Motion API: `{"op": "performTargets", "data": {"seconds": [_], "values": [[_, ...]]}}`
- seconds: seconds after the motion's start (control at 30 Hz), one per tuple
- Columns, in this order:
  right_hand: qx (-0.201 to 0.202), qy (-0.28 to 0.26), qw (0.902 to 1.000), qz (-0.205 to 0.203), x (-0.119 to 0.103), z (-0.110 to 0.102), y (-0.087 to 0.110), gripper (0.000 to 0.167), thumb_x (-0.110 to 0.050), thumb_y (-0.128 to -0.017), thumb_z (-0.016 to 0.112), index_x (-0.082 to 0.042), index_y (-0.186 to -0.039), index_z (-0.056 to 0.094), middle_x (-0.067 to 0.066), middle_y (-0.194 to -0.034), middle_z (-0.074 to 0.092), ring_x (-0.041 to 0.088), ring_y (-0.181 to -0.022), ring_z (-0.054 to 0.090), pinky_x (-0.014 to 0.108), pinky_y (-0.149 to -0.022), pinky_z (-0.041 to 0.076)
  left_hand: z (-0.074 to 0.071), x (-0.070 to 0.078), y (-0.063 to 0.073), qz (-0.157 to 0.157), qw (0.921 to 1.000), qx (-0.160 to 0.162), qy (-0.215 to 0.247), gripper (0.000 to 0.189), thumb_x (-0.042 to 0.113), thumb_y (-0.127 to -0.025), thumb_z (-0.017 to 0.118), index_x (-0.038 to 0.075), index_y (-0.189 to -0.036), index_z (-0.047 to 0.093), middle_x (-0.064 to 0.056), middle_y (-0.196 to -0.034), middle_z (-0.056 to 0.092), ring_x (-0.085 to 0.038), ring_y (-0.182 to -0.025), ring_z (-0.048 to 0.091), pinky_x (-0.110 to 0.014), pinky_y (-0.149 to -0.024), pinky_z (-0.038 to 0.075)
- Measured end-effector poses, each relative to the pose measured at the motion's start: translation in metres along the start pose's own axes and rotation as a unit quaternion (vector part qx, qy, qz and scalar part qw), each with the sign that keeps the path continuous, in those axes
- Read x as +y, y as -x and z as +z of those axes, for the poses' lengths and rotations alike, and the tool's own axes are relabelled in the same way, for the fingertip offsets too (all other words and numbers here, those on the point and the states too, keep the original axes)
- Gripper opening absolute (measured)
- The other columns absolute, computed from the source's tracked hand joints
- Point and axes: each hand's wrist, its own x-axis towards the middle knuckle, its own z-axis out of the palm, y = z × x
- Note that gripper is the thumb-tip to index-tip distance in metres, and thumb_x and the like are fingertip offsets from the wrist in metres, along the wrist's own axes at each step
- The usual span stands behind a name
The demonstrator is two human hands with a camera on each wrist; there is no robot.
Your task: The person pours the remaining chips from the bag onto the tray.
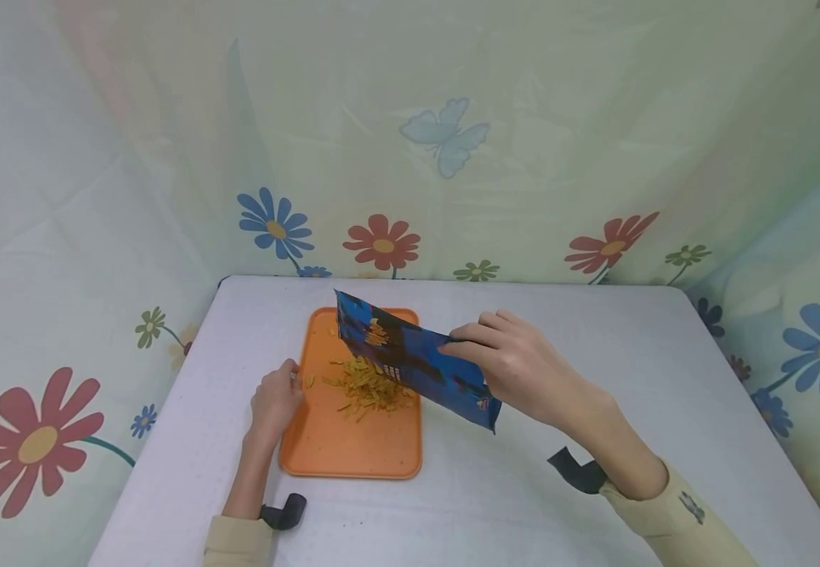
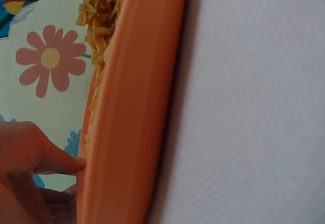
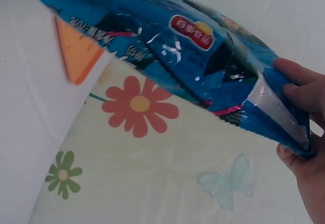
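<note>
An orange tray (image 1: 353,453) lies on the table with a heap of yellow-brown shredded snack pieces (image 1: 370,387) near its middle. At the tray's left rim, my left hand (image 1: 276,400) holds the edge; the left wrist view shows a fingertip (image 2: 76,164) on the rim. My right hand (image 1: 523,358) grips a blue snack bag (image 1: 417,362) along its edge, to the right of the tray. Slanting across the tray's right side, the bag hides part of the heap. In the right wrist view the bag (image 3: 152,41) looks puffed out, with a red and yellow logo on it.
A white cloth covers the table (image 1: 594,331). Behind it hangs a pale curtain (image 1: 523,157) printed with flowers and a butterfly. Each wrist has a black strap (image 1: 285,512) close to the sleeve. A few loose snack bits lie apart from the heap on the tray.
</note>
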Motion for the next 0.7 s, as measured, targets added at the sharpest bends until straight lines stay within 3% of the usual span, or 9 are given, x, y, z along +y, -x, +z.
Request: {"op": "performTargets", "data": {"seconds": [0.3,0.53,0.7], "values": [[0.046,-0.026,0.998,0.035,-0.001,0.001,0.01,0.042,0.015,-0.07,0.084,-0.006,-0.107,0.078,0.007,-0.102,0.075,0.022,-0.086,0.063,0.033,-0.07,0.057,-0.001,0.0,0.001,-0.002,1.0,-0.003,0.002,0.027,0.005,-0.101,0.055,-0.005,-0.125,0.061,-0.015,-0.087,0.07,-0.017,-0.057,0.055,-0.027,-0.051,0.041],[0.078,-0.05,0.991,0.097,-0.008,0.013,0.029,0.042,0.016,-0.074,0.077,-0.006,-0.11,0.078,0.008,-0.103,0.075,0.017,-0.08,0.057,0.025,-0.061,0.05,-0.002,0.0,0.002,0.0,1.0,-0.001,0.0,0.027,0.003,-0.099,0.056,-0.007,-0.124,0.06,-0.016,-0.084,0.069,-0.018,-0.057,0.055,-0.027,-0.05,0.04],[0.103,-0.05,0.9831,0.143,-0.016,0.021,0.041,0.042,0.019,-0.075,0.075,-0.006,-0.109,0.078,0.009,-0.104,0.075,0.017,-0.081,0.059,0.021,-0.064,0.051,0.0,0.001,0.001,-0.005,1.0,-0.001,0.0,0.026,0.004,-0.1,0.056,-0.006,-0.124,0.06,-0.014,-0.082,0.067,-0.018,-0.057,0.054,-0.027,-0.051,0.039]]}}
